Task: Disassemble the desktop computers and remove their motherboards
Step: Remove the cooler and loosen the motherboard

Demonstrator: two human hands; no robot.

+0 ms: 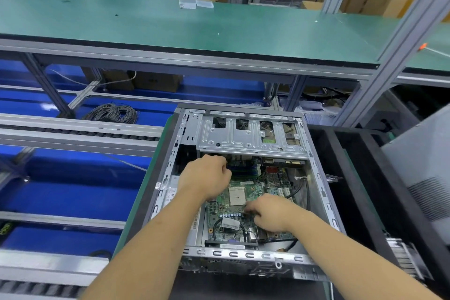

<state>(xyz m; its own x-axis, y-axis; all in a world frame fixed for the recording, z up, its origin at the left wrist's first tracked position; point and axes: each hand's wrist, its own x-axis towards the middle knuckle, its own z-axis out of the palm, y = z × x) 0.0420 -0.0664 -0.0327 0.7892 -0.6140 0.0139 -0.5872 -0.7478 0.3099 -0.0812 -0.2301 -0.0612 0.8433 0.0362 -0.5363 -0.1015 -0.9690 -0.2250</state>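
Open computer case (239, 187) lies flat on the counter (136, 204), side panel off, its green motherboard (246, 198) exposed inside under the silver drive cage (250, 133). Left hand (207, 176) reaches in at the board's upper left, fingers curled tight; what they hold is hidden. Right hand (269, 212) rests low on the board, fingers (250, 208) bent, tips touching it.

The left hand (207, 175) curls over the far edge of the motherboard (246, 192), its fingertips tucked out of sight, so whether it grips anything I cannot tell; the right hand (270, 212) covers the board beneath it; the drive cage (250, 134) hides the board's far end; the grey panel (423, 168) runs off the right edge.
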